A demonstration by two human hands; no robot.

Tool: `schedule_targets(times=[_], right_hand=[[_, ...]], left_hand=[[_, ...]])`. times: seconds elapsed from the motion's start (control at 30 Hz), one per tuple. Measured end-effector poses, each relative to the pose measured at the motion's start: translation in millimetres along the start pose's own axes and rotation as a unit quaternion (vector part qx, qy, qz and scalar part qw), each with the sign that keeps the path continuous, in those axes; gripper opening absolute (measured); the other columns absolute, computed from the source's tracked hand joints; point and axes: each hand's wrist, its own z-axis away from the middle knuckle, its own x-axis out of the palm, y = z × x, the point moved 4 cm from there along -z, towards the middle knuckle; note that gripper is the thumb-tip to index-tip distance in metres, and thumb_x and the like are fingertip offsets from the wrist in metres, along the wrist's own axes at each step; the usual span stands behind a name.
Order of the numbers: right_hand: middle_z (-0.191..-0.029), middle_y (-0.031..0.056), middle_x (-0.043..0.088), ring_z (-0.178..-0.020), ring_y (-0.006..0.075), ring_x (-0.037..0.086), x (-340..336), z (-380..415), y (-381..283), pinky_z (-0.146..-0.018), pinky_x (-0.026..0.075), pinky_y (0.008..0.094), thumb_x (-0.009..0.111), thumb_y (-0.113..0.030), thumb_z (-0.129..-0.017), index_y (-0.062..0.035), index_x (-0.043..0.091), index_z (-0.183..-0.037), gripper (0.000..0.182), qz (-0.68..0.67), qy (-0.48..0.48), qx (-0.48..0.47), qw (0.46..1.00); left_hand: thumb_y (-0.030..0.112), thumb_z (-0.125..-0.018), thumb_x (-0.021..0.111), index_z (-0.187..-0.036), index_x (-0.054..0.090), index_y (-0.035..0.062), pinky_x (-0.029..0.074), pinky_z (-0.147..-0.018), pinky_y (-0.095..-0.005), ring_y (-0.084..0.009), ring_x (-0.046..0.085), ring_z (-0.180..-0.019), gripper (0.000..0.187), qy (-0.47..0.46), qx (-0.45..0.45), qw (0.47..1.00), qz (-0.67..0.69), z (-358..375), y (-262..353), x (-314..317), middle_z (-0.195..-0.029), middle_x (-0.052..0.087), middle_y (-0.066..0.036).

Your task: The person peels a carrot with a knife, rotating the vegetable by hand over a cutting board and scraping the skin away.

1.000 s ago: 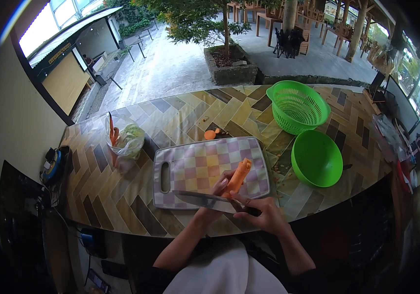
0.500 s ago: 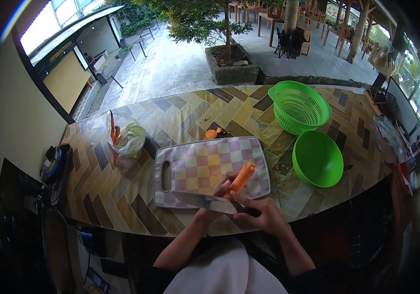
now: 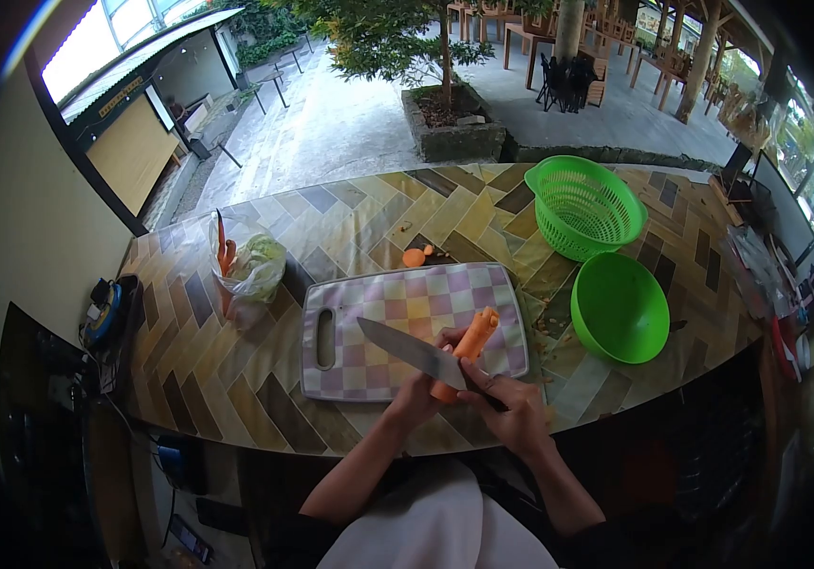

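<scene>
A cutting board [image 3: 407, 327] lies on the tabletop [image 3: 236, 370]. A bag of vegetables [image 3: 244, 266] stands to its left, a bowl [image 3: 619, 305] to its right, a colander [image 3: 585, 206] behind the bowl, and a carrot piece [image 3: 414, 256] just behind the board.

Left hand [image 3: 423, 387] curled closed, fingers up, forearm angled in from below — right hand [image 3: 511, 403] fisted just beside it, knuckles up, wrists nearly touching

Tiled counter [image 3: 236, 370] bears cutting board [image 3: 397, 308], colander [image 3: 585, 207], bowl [image 3: 619, 305].
</scene>
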Motion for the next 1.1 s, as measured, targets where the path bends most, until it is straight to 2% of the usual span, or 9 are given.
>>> schedule_targets(times=[0.07, 0.17, 0.27, 0.37, 0.47, 0.57, 0.87, 0.97, 1.1], right_hand=[[-0.083, 0.0133, 0.070, -0.066, 0.0242, 0.065, -5, -2, 2, -0.065, 0.052, 0.0348, 0.076, -0.024, -0.082, -0.0233, 0.057, -0.136, 0.057, -0.034, 0.025, -0.022, 0.999], [-0.087, 0.0145, 0.070, -0.073, 0.0262, 0.069, -13, 0, -3, -0.068, 0.053, 0.0348, 0.076, -0.027, -0.082, -0.0227, 0.053, -0.140, 0.062, -0.050, -0.050, -0.008, 0.997], [-0.086, 0.0153, 0.071, -0.072, 0.0156, 0.069, -16, -2, -7, -0.070, 0.051, 0.0286, 0.078, -0.027, -0.081, -0.0145, 0.055, -0.137, 0.062, -0.042, -0.101, 0.061, 0.992], [-0.089, 0.0154, 0.072, -0.069, 0.0140, 0.066, -15, -1, -3, -0.071, 0.050, 0.0285, 0.077, -0.030, -0.081, -0.0164, 0.054, -0.138, 0.063, -0.060, -0.081, 0.034, 0.994], [-0.086, 0.0138, 0.071, -0.071, 0.0267, 0.070, -12, -1, 1, -0.069, 0.053, 0.0349, 0.073, -0.036, -0.084, -0.0280, 0.048, -0.143, 0.065, -0.065, -0.109, 0.022, 0.992], [-0.083, 0.0123, 0.071, -0.069, 0.0260, 0.069, -12, -3, 1, -0.068, 0.052, 0.0348, 0.075, -0.033, -0.082, -0.0299, 0.047, -0.143, 0.067, -0.056, -0.131, 0.040, 0.989], [-0.068, 0.0084, 0.060, -0.061, 0.0124, 0.047, -10, -5, 3, -0.070, 0.048, 0.0280, 0.077, -0.030, -0.082, -0.0274, 0.050, -0.142, 0.065, -0.116, -0.151, 0.059, 0.980], [-0.068, 0.0081, 0.061, -0.062, 0.0111, 0.049, -8, -4, 4, -0.071, 0.048, 0.0279, 0.077, -0.031, -0.082, -0.0275, 0.051, -0.141, 0.065, -0.120, -0.131, 0.041, 0.983], [-0.073, 0.0103, 0.066, -0.064, 0.0130, 0.058, -5, -3, 6, -0.071, 0.050, 0.0292, 0.076, -0.034, -0.083, -0.0273, 0.052, -0.141, 0.063, -0.131, -0.130, 0.046, 0.982]], left_hand=[[0.040, -0.103, 0.039, -0.135, 0.043, 0.0079, 0.042, -0.098, -0.0319, -0.0149, 0.047, -0.119, 0.045, -0.019, 0.000, 1.000, 0.024, 0, -2, -5, -0.132, 0.046, -0.007], [0.044, -0.103, 0.039, -0.133, 0.044, 0.0083, 0.043, -0.098, -0.0322, -0.0155, 0.048, -0.119, 0.047, 0.007, 0.029, 0.998, 0.054, 1, -1, -6, -0.131, 0.047, -0.007], [0.044, -0.101, 0.045, -0.133, 0.043, 0.0081, 0.045, -0.093, -0.0294, -0.0151, 0.051, -0.115, 0.049, 0.024, 0.007, 0.999, 0.043, 0, 1, -2, -0.124, 0.049, -0.007], [0.042, -0.100, 0.047, -0.131, 0.046, 0.0076, 0.044, -0.094, -0.0297, -0.0158, 0.051, -0.115, 0.046, 0.010, 0.013, 1.000, 0.024, 0, 1, -2, -0.123, 0.050, -0.007], [0.039, -0.098, 0.048, -0.128, 0.047, 0.0076, 0.044, -0.094, -0.0293, -0.0162, 0.052, -0.114, 0.043, 0.013, 0.014, 0.999, 0.033, -1, 2, 0, -0.122, 0.050, -0.007], [0.040, -0.097, 0.048, -0.126, 0.048, 0.0079, 0.044, -0.094, -0.0290, -0.0165, 0.052, -0.113, 0.043, 0.009, 0.015, 1.000, 0.021, -1, 3, 1, -0.120, 0.051, -0.008], [0.041, -0.096, 0.050, -0.124, 0.047, 0.0080, 0.044, -0.093, -0.0280, -0.0153, 0.053, -0.110, 0.043, 0.000, 0.005, 0.999, 0.047, 0, 4, 0, -0.120, 0.050, -0.008], [0.040, -0.101, 0.042, -0.131, 0.046, 0.0050, 0.040, -0.101, -0.0304, -0.0159, 0.051, -0.114, 0.046, -0.021, 0.010, 0.998, 0.060, 1, 3, -1, -0.123, 0.052, -0.010], [0.040, -0.101, 0.042, -0.130, 0.046, 0.0062, 0.041, -0.100, -0.0301, -0.0155, 0.052, -0.114, 0.045, -0.030, 0.007, 0.997, 0.069, 0, -3, -8, -0.122, 0.052, -0.010]])
